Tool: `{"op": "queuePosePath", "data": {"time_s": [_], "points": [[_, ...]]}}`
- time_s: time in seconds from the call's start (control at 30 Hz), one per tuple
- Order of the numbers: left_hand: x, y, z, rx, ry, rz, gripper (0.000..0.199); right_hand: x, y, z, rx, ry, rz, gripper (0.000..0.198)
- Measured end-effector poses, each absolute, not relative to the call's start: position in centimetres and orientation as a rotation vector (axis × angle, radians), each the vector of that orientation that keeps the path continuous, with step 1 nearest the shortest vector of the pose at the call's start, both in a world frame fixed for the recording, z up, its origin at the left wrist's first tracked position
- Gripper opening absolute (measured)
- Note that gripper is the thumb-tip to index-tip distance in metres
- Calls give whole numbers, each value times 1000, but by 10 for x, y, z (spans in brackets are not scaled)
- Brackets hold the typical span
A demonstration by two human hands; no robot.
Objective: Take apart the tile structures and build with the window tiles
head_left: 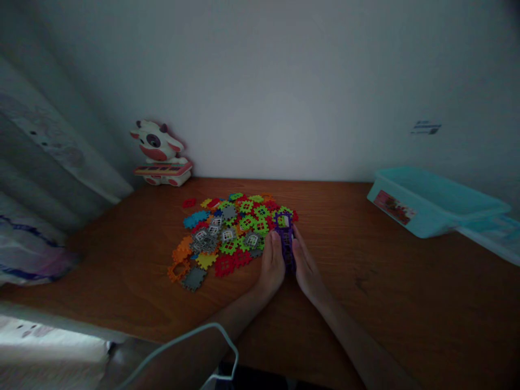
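Between my two palms is a purple block [287, 244], a tall narrow build of interlocking plastic pieces with window-like openings. My left hand [273, 264] presses on its left side and my right hand [305, 267] on its right side, thumbs toward me. Parts of the block's sides are hidden by my hands. Just left of my left hand spreads a pile of interlocking plastic pieces [246, 222] in green, red, grey, orange, yellow and blue. A grey piece [194, 278] and an orange piece [177, 270] lie at its near left edge.
A cow-shaped toy keyboard [162, 168] stands at the back left of the wooden table [345, 303]. At the right is a turquoise bin [430, 200], with its lid beside it. A plastic bag [32, 244] lies at the left by the curtain. A pale cable [190, 330] crosses my left forearm.
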State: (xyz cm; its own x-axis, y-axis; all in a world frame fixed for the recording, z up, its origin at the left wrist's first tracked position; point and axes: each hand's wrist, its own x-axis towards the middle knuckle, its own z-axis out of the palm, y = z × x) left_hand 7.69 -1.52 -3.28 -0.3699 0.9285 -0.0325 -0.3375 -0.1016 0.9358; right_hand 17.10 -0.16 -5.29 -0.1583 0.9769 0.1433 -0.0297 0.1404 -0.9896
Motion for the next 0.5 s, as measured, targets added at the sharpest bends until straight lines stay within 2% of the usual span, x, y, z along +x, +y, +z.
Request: {"op": "queuePosePath", "data": {"time_s": [0.5], "points": [[79, -12, -37, 785, 1223, 1645, 25, 171, 0, -47, -1058, -1425, 1124, 61]]}}
